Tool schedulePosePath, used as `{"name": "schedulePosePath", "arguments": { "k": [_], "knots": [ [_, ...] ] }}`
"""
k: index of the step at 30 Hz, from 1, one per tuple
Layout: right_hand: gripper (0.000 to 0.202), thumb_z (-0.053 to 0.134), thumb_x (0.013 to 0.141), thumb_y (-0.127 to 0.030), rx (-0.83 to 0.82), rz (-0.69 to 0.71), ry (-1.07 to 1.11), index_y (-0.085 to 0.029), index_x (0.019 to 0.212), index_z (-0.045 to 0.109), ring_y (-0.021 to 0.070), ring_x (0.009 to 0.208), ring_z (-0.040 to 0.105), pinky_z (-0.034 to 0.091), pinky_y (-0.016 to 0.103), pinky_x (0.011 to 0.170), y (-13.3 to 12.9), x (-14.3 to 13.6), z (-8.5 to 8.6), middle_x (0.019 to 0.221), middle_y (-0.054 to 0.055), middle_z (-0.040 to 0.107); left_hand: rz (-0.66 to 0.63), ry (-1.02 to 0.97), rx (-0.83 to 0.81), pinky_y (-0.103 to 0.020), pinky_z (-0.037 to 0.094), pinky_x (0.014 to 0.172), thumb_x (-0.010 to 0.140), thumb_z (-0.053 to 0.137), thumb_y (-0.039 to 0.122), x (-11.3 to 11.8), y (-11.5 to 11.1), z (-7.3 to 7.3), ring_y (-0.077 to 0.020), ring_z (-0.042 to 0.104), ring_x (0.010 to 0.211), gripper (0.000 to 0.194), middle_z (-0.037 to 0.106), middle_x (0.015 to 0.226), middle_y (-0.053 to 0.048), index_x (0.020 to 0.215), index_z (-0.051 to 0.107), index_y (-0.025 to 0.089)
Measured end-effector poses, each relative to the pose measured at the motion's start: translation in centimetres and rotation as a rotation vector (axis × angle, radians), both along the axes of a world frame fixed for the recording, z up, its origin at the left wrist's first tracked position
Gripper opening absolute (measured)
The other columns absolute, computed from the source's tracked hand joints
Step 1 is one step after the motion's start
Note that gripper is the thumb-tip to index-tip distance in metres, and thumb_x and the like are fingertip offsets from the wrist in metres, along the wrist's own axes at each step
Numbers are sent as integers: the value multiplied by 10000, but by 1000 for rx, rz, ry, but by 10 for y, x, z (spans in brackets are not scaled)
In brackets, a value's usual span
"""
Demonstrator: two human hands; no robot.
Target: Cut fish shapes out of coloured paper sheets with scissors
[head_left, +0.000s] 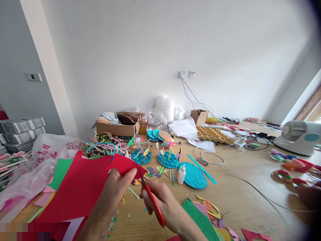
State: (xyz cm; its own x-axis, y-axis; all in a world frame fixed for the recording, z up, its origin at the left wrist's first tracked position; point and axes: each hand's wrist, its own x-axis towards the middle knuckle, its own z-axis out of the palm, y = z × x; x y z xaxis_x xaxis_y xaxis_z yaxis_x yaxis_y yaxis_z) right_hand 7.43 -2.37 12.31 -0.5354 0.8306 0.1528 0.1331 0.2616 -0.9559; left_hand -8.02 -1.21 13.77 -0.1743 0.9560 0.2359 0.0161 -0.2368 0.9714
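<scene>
My left hand (116, 185) pinches a piece of red paper (122, 163) between thumb and fingers, above the table. My right hand (160, 197) grips a pair of scissors (155, 207) with red handles. The scissor blades meet the right corner of the red paper, close to my left thumb; whether they are open or closed is hard to see. Behind the hands lie cut paper fish (155, 172) in several colours. A white glue bottle (181, 174) stands upright at the edge of a blue painted disc (195, 175).
At the left, a large red sheet (77, 184) lies over green paper (60, 174). Paper scraps (200, 217) are at the front right. Blue bases with decorations (168, 160), a cardboard box (116, 129) and egg trays (213, 134) are farther back. A white cable (248, 180) crosses rightward toward a fan (298, 137).
</scene>
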Motion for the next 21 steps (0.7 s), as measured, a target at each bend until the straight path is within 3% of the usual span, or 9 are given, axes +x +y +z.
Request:
{"name": "schedulePosePath", "arguments": {
  "k": [11, 21],
  "knots": [
    [257, 464, 900, -323, -28, -55, -34, -187, 683, 444, 71, 489, 338, 229, 190, 446, -1, 1, 1, 539, -67, 388, 14, 1, 27, -241, 425, 581, 687, 610, 289, 7, -4, 10, -155, 518, 550, 180, 571, 510, 37, 526, 586, 213],
    [344, 497, 903, -369, 32, -102, -72, -194, 628, 386, 69, 485, 315, 193, 219, 463, 1, 1, -3, 515, -73, 383, -16, 14, 15, -249, 434, 571, 713, 611, 315, 1, 0, -1, -166, 525, 565, 193, 579, 528, 26, 553, 592, 209]
  ]
}}
